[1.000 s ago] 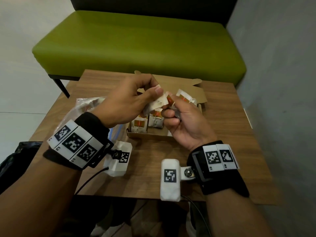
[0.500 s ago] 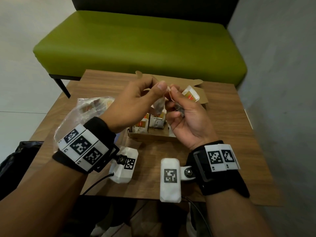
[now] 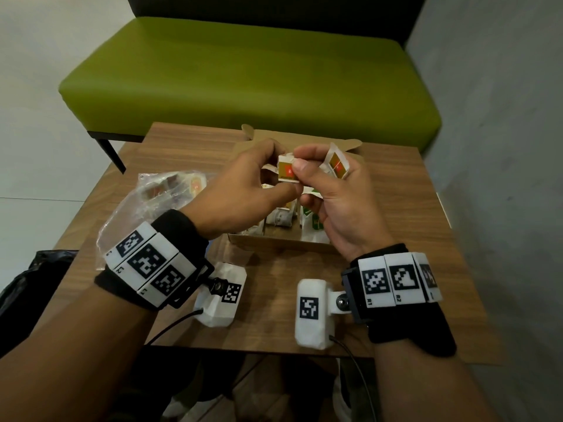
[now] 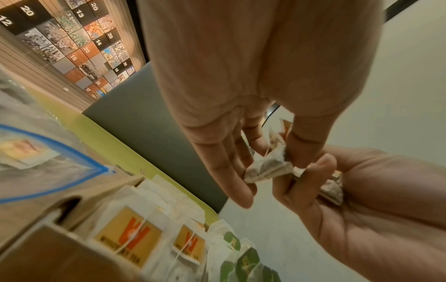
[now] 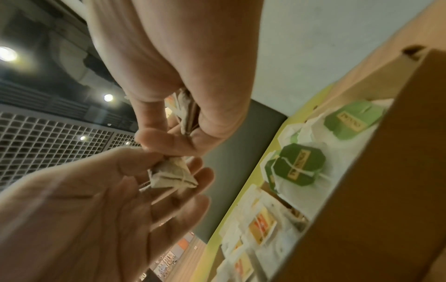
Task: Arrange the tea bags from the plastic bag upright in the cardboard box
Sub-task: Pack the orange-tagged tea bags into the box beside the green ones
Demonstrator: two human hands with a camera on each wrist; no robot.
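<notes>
Since half a second ago: shifted up and slightly away over the cardboard box, with an orange-tagged tea bag now turned label-up between both hands.

Across the wooden tabletop: box in the middle, lid flap back, already holding rows of upright bags. Near its left side, the plastic bag, a few bags left inside. Above the box, left hand pinching the tea bag between thumb and forefinger, other fingers loosely extended. Opposite, right hand pinching the same bag with thumb and forefinger while curling its remaining fingers round a second tea bag.

Likely trouble from here:
- Tangling the two strings while separating the bags.
- Dropping the second tea bag if that curl loosens.
- Toppling the standing rows when lowering into so crowded a box.

From the head view, only printed tags and knuckles. From the left wrist view, the folded pouch and its string under the fingertips. From the right wrist view, green-tagged bags at the box's right end, mostly hidden behind the right palm from above.
</notes>
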